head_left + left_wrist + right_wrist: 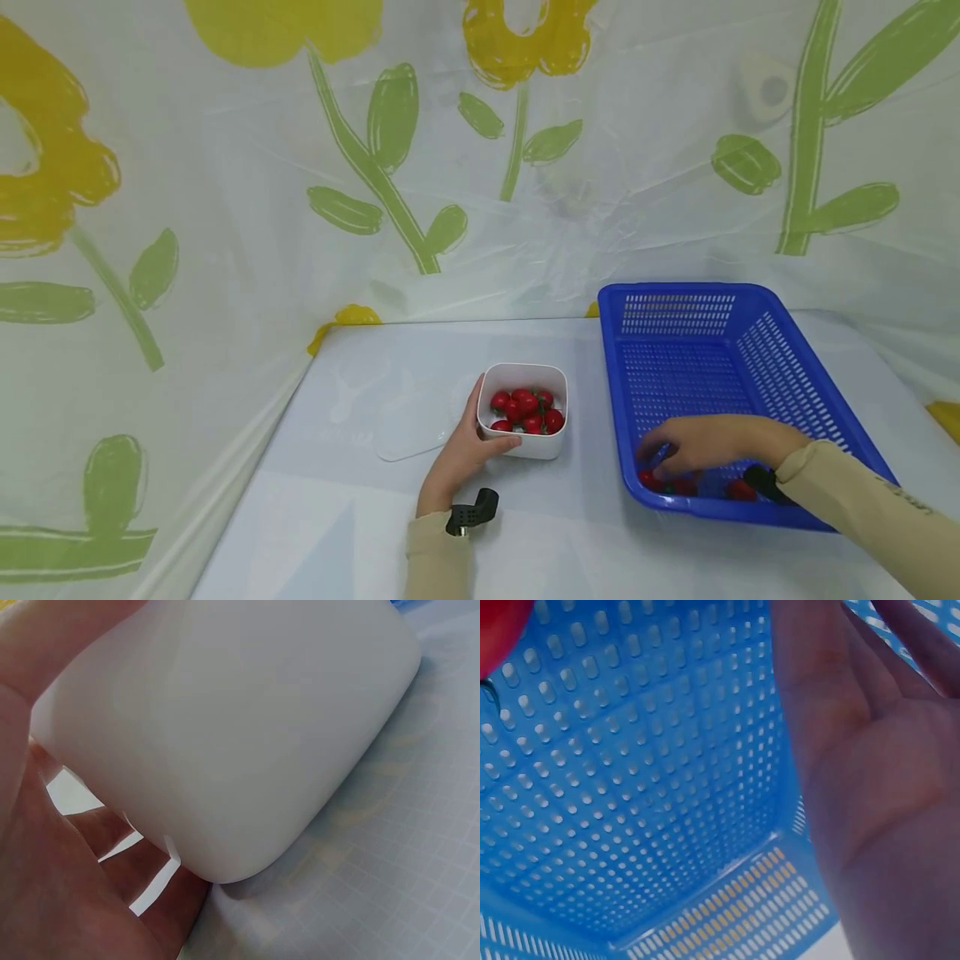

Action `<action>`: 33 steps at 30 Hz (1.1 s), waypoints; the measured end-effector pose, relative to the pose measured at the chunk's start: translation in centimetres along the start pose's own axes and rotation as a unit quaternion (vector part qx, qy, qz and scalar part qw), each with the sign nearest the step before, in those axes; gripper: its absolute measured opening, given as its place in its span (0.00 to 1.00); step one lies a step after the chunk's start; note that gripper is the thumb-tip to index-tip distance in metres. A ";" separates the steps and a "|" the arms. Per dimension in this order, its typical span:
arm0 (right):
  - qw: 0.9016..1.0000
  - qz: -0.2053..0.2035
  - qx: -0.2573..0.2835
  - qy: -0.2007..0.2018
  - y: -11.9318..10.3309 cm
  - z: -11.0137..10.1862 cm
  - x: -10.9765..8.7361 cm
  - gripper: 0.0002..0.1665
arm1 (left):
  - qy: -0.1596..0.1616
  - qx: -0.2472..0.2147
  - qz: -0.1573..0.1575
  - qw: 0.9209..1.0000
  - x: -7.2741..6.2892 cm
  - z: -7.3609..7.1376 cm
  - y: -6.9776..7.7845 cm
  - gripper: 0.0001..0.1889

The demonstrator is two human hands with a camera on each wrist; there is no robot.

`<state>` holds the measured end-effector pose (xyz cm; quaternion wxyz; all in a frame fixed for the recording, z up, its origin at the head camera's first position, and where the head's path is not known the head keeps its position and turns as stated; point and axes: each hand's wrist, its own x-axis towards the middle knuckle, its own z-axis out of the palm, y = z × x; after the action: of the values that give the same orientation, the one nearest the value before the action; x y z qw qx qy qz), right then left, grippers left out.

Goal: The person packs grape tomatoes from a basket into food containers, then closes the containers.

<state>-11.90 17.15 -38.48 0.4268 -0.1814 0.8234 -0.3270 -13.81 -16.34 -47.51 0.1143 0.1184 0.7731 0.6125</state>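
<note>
My left hand (463, 457) grips a white square container (538, 447) from its left side, thumb along the near wall and fingers around the far side. Several cherry tomatoes (527, 402) lie inside it. In the left wrist view the container's smooth wall (247, 735) fills much of the frame, tilted against the hand. My right hand (708, 442) reaches down into the blue basket (816, 367), fingertips right at a red tomato (649, 480) near its front left corner; I cannot tell whether they pinch it. The right wrist view shows another tomato (501, 634) close by.
A clear flat lid (408, 442) lies on the table (360, 533), left of the container. More tomatoes (741, 490) rest along the basket's front, partly behind the right wrist. A white curtain (247, 192) with a flower print hangs behind the table.
</note>
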 end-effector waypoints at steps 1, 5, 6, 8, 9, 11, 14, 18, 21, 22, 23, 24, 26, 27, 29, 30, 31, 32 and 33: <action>1.000 0.006 0.006 -0.002 0.0 0.1 0.0 0.17 | 0.002 0.003 -0.002 1.000 0.0 0.0 0.0 0.52; 1.000 0.027 0.009 0.000 -0.1 0.2 0.1 0.18 | 0.006 0.007 -0.006 1.000 0.0 0.0 0.0 0.52; 0.999 0.031 0.007 0.000 -0.1 0.2 0.1 0.18 | 0.005 0.006 -0.006 1.000 -0.1 0.0 0.1 0.52; 0.999 0.039 0.004 0.001 0.0 0.2 0.1 0.18 | 0.003 0.000 -0.003 1.000 -0.1 0.1 0.0 0.52; 0.999 0.041 0.003 0.000 0.1 0.2 0.1 0.18 | 0.001 -0.003 -0.001 1.000 -0.1 0.0 0.0 0.52; 0.999 0.043 -0.001 -0.002 0.1 0.2 0.2 0.18 | -0.001 -0.008 0.000 1.000 -0.1 0.0 -0.1 0.52; 0.999 0.045 -0.010 -0.003 0.2 0.3 0.3 0.18 | -0.001 -0.006 0.000 1.000 -0.1 -0.1 -0.1 0.52; 0.999 0.036 -0.040 -0.003 0.1 0.4 0.4 0.18 | 0.005 0.006 -0.008 1.000 -0.2 -0.1 0.0 0.51; 0.997 0.024 -0.074 0.001 0.1 0.4 0.5 0.17 | 0.007 0.008 -0.012 1.000 -0.2 -0.1 0.1 0.51; 0.996 0.020 -0.086 0.003 0.1 0.4 0.6 0.17 | 0.007 0.007 -0.013 1.000 -0.2 -0.1 0.1 0.51; 0.995 0.016 -0.097 0.006 0.2 0.4 0.6 0.17 | 0.006 0.005 -0.010 1.000 -0.1 -0.1 0.1 0.51; 0.994 0.011 -0.108 0.008 0.2 0.3 0.7 0.16 | 0.006 0.003 -0.010 1.000 -0.1 -0.1 0.1 0.51; 0.993 0.004 -0.120 0.012 0.2 0.3 0.8 0.15 | 0.003 -0.006 -0.008 1.000 -0.1 0.0 0.1 0.51; 0.992 0.001 -0.122 0.013 0.3 0.3 0.8 0.15 | 0.001 -0.011 -0.007 1.000 -0.1 0.1 0.0 0.52; 0.993 -0.006 -0.121 0.015 0.4 0.3 0.8 0.14 | 0.000 -0.016 -0.003 1.000 0.0 0.2 0.0 0.52; 0.993 -0.012 -0.116 0.015 0.4 0.2 0.8 0.13 | 0.001 -0.015 -0.005 1.000 0.0 0.2 0.0 0.52; 0.994 -0.017 -0.110 0.016 0.5 0.2 0.8 0.13 | 0.002 -0.015 -0.006 1.000 -0.1 0.2 0.0 0.52; 0.994 -0.024 -0.106 0.019 0.5 0.2 0.8 0.13 | 0.004 -0.012 -0.007 1.000 0.0 0.2 0.0 0.52; 0.994 -0.030 -0.102 0.022 0.6 0.1 0.8 0.12 | 0.005 -0.009 -0.008 1.000 -0.1 0.1 0.0 0.52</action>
<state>-12.28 17.05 -39.41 0.3783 -0.2412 0.8558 -0.2574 -13.71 -16.24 -47.52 0.1160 0.1082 0.7691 0.6191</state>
